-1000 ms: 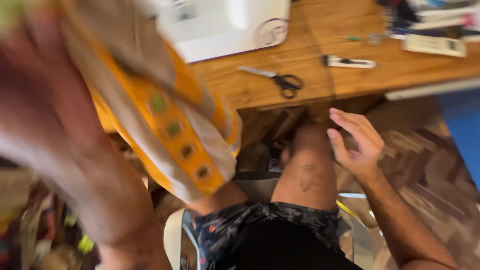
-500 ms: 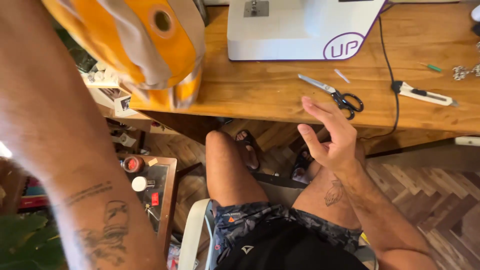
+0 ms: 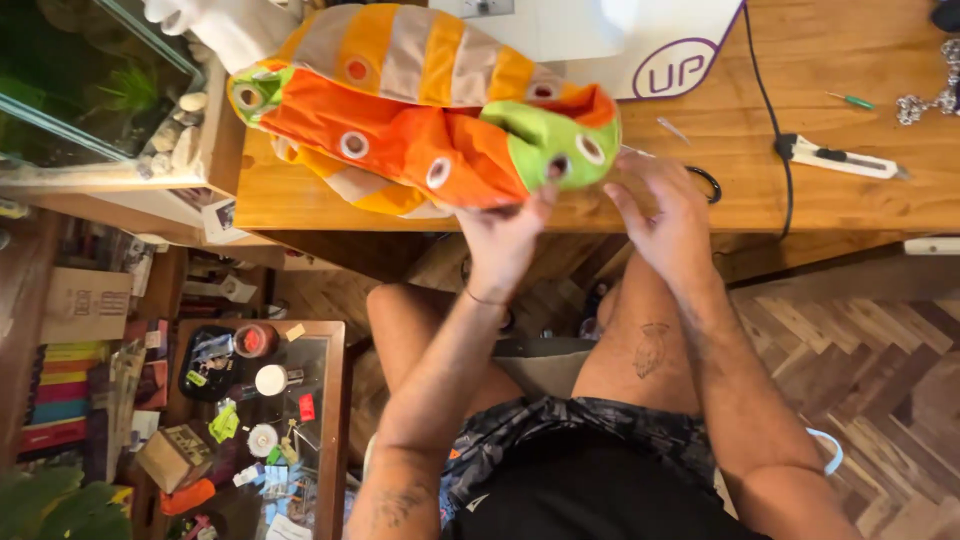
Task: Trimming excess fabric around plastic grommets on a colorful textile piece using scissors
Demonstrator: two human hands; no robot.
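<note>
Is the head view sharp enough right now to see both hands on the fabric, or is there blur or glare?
Head view: fabric piece sharp; left hand and right hand slightly soft; sewing machine top washed out bright; mild wide-angle bend at edges.

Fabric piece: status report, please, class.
Left hand pinching the orange fabric piece at its green end. Right hand touching beside it. Fabric bunched on wooden table, sewing machine behind.

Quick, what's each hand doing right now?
Left hand: closed on the edge of the orange, beige and green fabric piece.
Right hand: fingers spread open, touching the fabric's green end.
</note>
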